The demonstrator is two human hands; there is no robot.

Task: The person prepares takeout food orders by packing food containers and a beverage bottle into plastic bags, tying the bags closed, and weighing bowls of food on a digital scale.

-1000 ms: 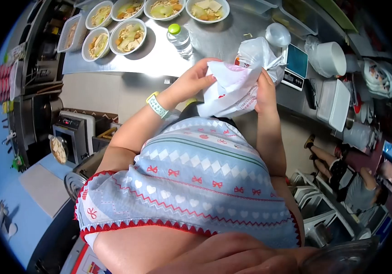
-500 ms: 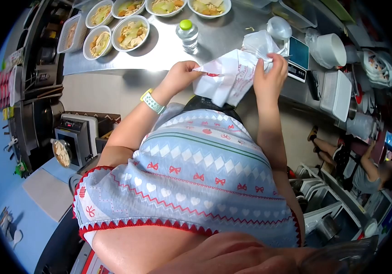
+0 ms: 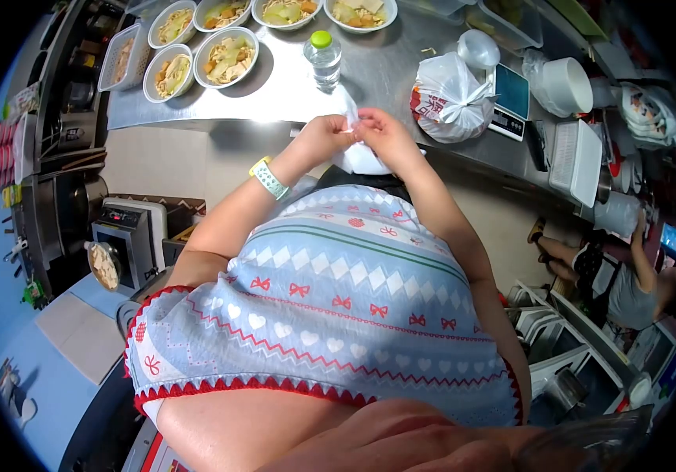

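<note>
A white plastic bag (image 3: pixel 362 160), bunched up, hangs between my hands just off the table's front edge. My left hand (image 3: pixel 322 137), with a watch on the wrist, is closed on the bag. Close against it, my right hand (image 3: pixel 387 137) pinches the bag too, with its fingertips near the left thumb. Part of the bag sticks up above the fingers. Just beyond stands a clear bottle (image 3: pixel 325 69) with a green cap. To the right of my hands, a filled white plastic bag (image 3: pixel 448 102) with red print sits gathered at its top.
Several white bowls of food (image 3: pixel 227 59) stand at the back left, beside a plastic basket (image 3: pixel 121 57). A kitchen scale (image 3: pixel 509 96), white tubs (image 3: pixel 566 85) and a white lidded container (image 3: pixel 576 164) line the right side. Another person (image 3: pixel 629 291) is at the far right.
The bag held between my hands was spread out and is now bunched smaller. My right hand has moved left to meet my left hand, uncovering the filled bag on the table.
</note>
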